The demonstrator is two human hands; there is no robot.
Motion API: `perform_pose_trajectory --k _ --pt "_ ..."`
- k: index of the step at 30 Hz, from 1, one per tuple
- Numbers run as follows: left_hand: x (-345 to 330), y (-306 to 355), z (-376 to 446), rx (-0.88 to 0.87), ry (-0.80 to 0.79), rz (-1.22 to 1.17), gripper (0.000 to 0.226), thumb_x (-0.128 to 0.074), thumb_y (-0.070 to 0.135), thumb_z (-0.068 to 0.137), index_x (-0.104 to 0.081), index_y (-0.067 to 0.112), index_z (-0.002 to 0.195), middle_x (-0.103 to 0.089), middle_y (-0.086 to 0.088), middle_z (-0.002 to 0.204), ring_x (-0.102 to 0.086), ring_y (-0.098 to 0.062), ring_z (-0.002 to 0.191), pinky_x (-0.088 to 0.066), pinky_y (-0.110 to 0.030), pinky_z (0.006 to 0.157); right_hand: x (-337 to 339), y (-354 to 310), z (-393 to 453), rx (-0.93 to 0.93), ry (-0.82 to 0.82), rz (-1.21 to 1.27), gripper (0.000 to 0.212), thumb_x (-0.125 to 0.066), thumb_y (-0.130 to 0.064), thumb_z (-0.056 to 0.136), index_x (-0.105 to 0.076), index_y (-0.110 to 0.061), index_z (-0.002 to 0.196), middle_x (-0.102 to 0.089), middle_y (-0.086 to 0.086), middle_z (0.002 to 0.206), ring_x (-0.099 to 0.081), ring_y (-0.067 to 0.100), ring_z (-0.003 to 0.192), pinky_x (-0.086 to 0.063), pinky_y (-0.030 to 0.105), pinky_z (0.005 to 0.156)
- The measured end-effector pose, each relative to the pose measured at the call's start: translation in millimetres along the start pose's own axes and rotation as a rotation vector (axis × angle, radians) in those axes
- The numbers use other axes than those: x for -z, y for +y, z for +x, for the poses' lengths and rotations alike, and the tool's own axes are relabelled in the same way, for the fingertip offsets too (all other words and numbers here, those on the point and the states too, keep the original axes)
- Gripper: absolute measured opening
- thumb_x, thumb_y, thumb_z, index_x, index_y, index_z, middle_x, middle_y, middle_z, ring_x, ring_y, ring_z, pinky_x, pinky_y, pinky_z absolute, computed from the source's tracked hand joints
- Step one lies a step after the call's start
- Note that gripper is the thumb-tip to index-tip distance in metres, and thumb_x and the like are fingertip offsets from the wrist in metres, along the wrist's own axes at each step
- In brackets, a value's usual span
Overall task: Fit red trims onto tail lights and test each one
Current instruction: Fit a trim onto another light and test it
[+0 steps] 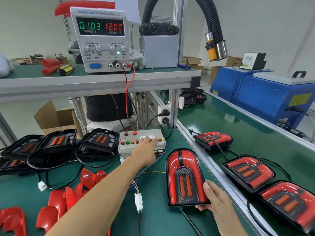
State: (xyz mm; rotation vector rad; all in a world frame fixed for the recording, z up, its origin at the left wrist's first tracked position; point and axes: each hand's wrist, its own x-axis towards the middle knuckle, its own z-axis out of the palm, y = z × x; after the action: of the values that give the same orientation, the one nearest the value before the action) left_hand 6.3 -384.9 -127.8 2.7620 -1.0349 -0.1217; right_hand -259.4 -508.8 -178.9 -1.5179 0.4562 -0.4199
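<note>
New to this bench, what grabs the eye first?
The power supply on the shelf at upper centre, its display glowing 0.103 A and 12.00 V. Below it, the left hand reaches to the button box, while the right hand grips a red-trimmed tail light at its lower corner. Loose red trims are scattered at lower left.

Bright, even overhead light; shadows soft. Glare streaks lay on glossy red tail light (pixel 185 176) and conveyor belt (pixel 238 126). Wide-angle bending at edges; near forearm slightly soft.
</note>
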Motion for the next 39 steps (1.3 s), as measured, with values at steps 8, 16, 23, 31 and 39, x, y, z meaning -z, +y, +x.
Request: perform_pose_trajectory --k 8,16,23,31,39 --pt "0 -1 3 -0.003 -0.012 0.024 0.074 -0.051 0.006 0.09 -0.025 0.024 0.158 -0.038 -0.012 0.139 -0.037 -0.032 0.129 -0.045 -0.045 0.103 1 2 1 -0.02 0.014 -0.004 0.028 -0.048 -0.03 0.102 -0.069 -0.016 0.116 -0.073 0.02 0.081 -0.066 0.026 0.062 -0.057 0.029 0.056" --pt "32 -7 -35 -0.113 -0.086 -0.312 0.037 -0.047 0.019 0.103 -0.051 0.02 0.14 -0.067 -0.006 0.114 -0.06 -0.024 0.104 -0.046 -0.033 0.086 -3 -6 -2 0.021 -0.012 -0.001 0.038 -0.051 -0.047 0.092 -0.078 -0.022 0.101 -0.071 0.02 0.079 -0.063 0.026 0.063 -0.054 0.033 0.057" --pt "58 -27 -113 -0.331 -0.243 -0.121 0.022 -0.058 0.038 0.094 -0.075 0.028 0.101 -0.071 0.015 0.102 -0.059 -0.005 0.104 -0.04 -0.03 0.099 -6 -7 0 -0.044 0.048 -0.013 0.043 -0.05 -0.051 0.097 -0.08 -0.02 0.091 -0.069 0.019 0.072 -0.062 0.025 0.06 -0.05 0.032 0.054" --pt "46 -28 -136 -0.287 -0.297 0.01 0.029 -0.054 0.036 0.099 -0.071 0.013 0.1 -0.07 0.004 0.11 -0.058 -0.017 0.11 -0.006 -0.052 0.123 -8 -13 8 -0.205 0.15 -0.085 0.054 -0.047 -0.051 0.103 -0.08 -0.013 0.087 -0.069 0.019 0.064 -0.058 0.029 0.057 -0.044 0.037 0.057" --pt "54 -24 -142 -0.252 -0.256 -0.194 0.032 -0.05 0.042 0.103 -0.066 0.015 0.105 -0.064 -0.004 0.111 -0.055 -0.023 0.108 -0.036 -0.032 0.093 -73 -36 -52 0.395 0.585 -0.651 0.022 -0.059 -0.047 0.096 -0.068 -0.028 0.104 -0.058 -0.007 0.099 -0.061 0.017 0.086 -0.045 0.034 0.07"
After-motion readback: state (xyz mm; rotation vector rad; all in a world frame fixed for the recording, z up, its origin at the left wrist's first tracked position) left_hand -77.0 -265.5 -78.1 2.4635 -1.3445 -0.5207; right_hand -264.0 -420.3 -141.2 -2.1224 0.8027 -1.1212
